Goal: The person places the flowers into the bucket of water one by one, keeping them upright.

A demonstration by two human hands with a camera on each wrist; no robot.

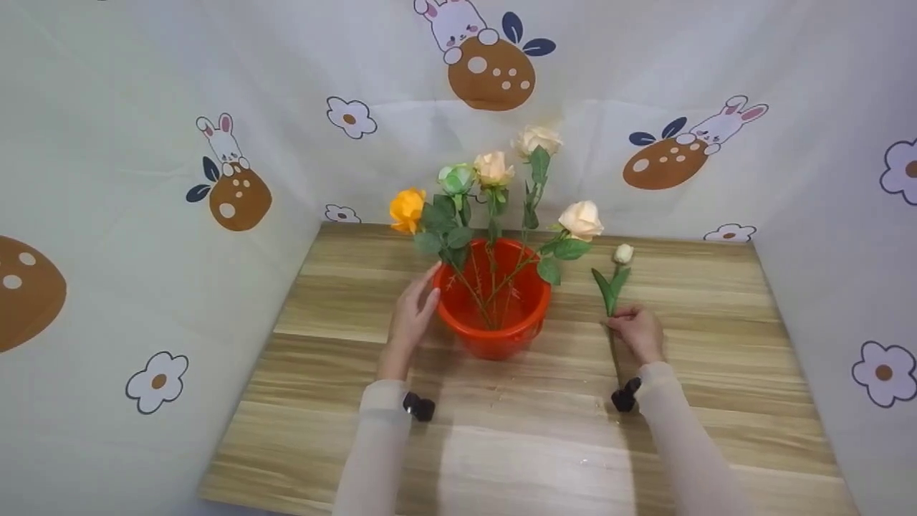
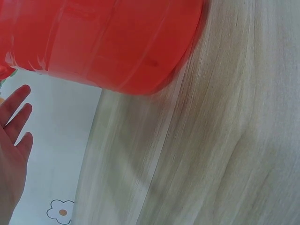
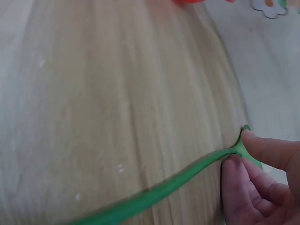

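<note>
A red bucket (image 1: 494, 345) stands upright on the table, with several artificial roses leaning in it. Against its left rim, in the head view, is my left hand (image 1: 414, 308), fingers extended; whether they touch the rim I cannot tell. The left wrist view shows those fingers (image 2: 18, 117) straight beside the bucket's wall (image 2: 108, 42). Right of the bucket, my right hand (image 1: 641, 331) pinches a cream tulip (image 1: 623, 254) by its green stem, just below the leaves. Thumb and fingertips meet on the stem (image 3: 183, 176) in the right wrist view.
In the bucket are an orange rose (image 1: 407, 210), a green rose (image 1: 456, 179) and several peach or cream ones (image 1: 581, 220), spreading above the rim. A patterned cloth (image 1: 594, 129) hangs behind and beside the wooden table (image 1: 322, 387). Small shiny specks lie on the tabletop.
</note>
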